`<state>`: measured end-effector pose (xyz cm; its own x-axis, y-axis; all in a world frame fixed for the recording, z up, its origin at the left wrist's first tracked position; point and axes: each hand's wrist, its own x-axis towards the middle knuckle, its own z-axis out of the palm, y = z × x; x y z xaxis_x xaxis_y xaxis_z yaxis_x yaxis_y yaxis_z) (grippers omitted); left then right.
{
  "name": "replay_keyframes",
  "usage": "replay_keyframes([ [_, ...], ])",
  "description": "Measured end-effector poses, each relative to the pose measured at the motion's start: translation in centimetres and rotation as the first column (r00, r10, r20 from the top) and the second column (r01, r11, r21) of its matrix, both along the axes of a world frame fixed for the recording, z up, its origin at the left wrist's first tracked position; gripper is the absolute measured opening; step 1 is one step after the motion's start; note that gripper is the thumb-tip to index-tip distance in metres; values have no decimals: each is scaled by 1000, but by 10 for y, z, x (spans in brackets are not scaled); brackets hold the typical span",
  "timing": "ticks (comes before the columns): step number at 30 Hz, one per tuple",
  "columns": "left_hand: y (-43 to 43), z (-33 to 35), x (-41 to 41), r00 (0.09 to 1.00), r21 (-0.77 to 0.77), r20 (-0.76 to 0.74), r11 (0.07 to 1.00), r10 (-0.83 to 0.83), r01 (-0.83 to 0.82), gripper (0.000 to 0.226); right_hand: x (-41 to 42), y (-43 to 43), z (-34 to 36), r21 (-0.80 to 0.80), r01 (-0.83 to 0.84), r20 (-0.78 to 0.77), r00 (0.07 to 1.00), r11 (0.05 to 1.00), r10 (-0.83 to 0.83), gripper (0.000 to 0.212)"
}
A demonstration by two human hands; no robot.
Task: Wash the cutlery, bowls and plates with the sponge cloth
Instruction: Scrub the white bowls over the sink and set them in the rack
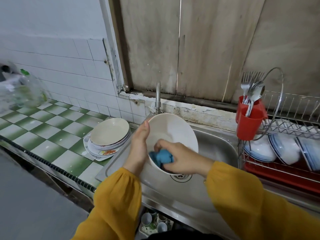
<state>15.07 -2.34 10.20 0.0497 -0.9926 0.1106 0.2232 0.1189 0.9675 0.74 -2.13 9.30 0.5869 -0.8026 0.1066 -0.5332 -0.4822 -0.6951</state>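
A cream bowl [174, 130] is tilted on edge over the steel sink [216, 146]. My left hand [139, 146] grips its left rim, thumb at the top edge. My right hand [180, 156] is inside the bowl near its lower rim and holds a blue sponge cloth [161, 157] against the inner wall. A stack of plates [109, 137] lies on the counter just left of the sink. Forks and spoons [252, 91] stand in a red cutlery holder [249, 122]. Blue-rimmed bowls [284, 149] lean in the dish rack [294, 129] on the right.
The tap [158, 97] rises behind the bowl; the drain [181, 177] is below it. The green and white tiled counter [43, 125] runs left, with a plastic bottle [30, 90] at its far end. Cups [154, 222] sit below the sink front.
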Motion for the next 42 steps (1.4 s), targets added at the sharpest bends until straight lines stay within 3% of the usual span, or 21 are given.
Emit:
replay_keyframes([
  [2,1,2,8,1000,-23,23,1000,-6,6,56,-14,-7,6,-45,-82,-290,955,996,66,38],
  [4,5,3,7,998,-43,53,999,-18,20,48,-22,-19,14,-232,-65,-550,832,971,-75,39],
  [6,6,4,6,996,-36,88,999,-28,31,43,-22,-31,17,-575,-142,-553,794,806,-254,47],
  [8,4,7,12,995,-29,95,999,-34,37,39,-23,-37,15,-684,-203,-527,802,700,-282,50],
  [10,0,13,23,994,-33,107,999,-16,20,34,-21,-31,16,-597,-221,-556,807,771,-200,42],
  [12,0,15,27,990,-60,140,998,32,-23,33,-12,-18,16,-216,-131,-540,842,968,-6,36],
  [14,4,13,27,983,-63,159,995,90,-81,34,1,-4,11,174,-89,-343,928,981,145,33],
  [15,6,11,27,981,-64,160,993,105,-96,35,5,1,9,246,-108,-224,961,963,165,33],
  [17,10,9,28,983,-62,143,992,118,-110,41,4,2,9,226,-145,-201,961,963,191,34],
  [20,8,9,32,990,-4,99,995,103,-103,39,-13,-17,19,-64,-304,-529,818,950,226,40],
  [22,6,9,33,989,57,136,996,56,-65,37,-20,-38,22,-433,-475,-719,695,766,24,39],
  [24,2,9,34,983,131,173,991,-54,31,41,-24,-56,24,-710,-538,-651,748,453,-132,31],
  [27,2,17,34,967,248,138,952,-216,177,44,-27,-65,36,-819,-565,-572,818,104,-61,32],
  [29,2,20,35,962,266,132,943,-241,200,41,-27,-62,36,-804,-593,-594,801,39,-76,30],
  [31,2,23,37,970,266,134,950,-202,162,42,-26,-55,29,-778,-608,-628,757,157,-180,24],
  [33,-1,24,40,985,254,123,964,-118,84,49,-21,-40,28,-708,-561,-687,687,428,-237,25],
  [35,-3,24,37,993,211,109,977,-37,13,51,-16,-22,32,-499,-474,-781,608,726,-140,30],
  [37,-3,19,28,993,184,113,982,21,-42,49,-9,-8,33,-205,-344,-751,655,917,78,33],
  [39,1,12,17,996,159,87,986,37,-50,49,1,2,30,-7,-264,-531,818,964,220,28],
  [40,4,9,10,997,143,69,989,39,-49,50,6,6,26,49,-202,-361,909,978,206,24],
  [42,9,3,-1,998,111,59,993,31,-37,52,19,7,21,166,63,80,994,984,-77,18],
])
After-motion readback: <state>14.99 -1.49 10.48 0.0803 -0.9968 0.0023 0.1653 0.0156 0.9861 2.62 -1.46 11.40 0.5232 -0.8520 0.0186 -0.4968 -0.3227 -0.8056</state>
